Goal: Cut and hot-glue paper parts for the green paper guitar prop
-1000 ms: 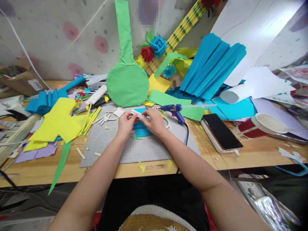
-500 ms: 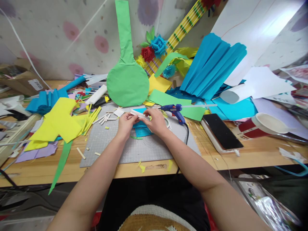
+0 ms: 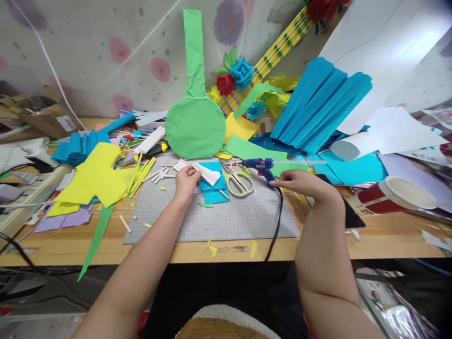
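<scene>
A folded strip of white paper is pinched at its left end in my left hand. It lies over a piece of blue paper on the grey cutting mat. My right hand is at the handle of a blue glue gun, thumb and fingers apart and the fingertips at the handle's lower end. A clear glue stick juts from the back of the gun. Scissors with pale handles lie on the mat between the blue paper and the gun.
Behind the mat stands a green paper-covered guitar shape. Yellow paper and short white sticks lie left. A phone and a paper cup stand right. The gun's black cord runs over the table edge.
My right hand has let go of the white paper and moved right to the glue gun's handle. My left hand still holds the paper, whose right end has spread. The scissors now show.
</scene>
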`<move>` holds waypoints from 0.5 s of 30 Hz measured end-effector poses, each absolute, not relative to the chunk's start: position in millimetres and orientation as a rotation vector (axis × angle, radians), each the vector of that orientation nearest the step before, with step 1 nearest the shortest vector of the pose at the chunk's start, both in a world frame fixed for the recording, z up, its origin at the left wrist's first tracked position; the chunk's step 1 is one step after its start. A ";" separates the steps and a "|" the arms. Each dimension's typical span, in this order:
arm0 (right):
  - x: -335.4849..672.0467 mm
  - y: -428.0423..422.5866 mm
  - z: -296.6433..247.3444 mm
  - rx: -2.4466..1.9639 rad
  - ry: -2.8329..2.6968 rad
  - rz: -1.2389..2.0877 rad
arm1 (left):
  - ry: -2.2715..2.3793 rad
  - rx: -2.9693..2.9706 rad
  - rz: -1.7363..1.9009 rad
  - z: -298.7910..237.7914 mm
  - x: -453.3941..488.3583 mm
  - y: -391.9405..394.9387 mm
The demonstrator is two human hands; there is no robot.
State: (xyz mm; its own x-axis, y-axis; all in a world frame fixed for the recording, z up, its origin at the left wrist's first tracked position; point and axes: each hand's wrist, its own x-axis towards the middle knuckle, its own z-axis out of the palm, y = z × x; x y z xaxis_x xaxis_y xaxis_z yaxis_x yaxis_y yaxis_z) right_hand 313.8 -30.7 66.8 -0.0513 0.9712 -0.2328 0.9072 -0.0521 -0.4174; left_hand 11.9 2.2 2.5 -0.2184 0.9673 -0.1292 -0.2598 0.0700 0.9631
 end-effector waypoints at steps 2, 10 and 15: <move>318.9 -20.5 53.2 -2.114 -1.917 0.439 | 1.223 0.834 1.404 3.3 12.3 1.4; 289.9 3.5 21.2 -1.858 -1.668 0.798 | 1.165 0.964 1.388 6.2 14.8 -1.7; 276.3 -3.3 26.6 -1.456 -1.394 0.910 | 1.087 0.995 1.327 11.0 16.6 -4.9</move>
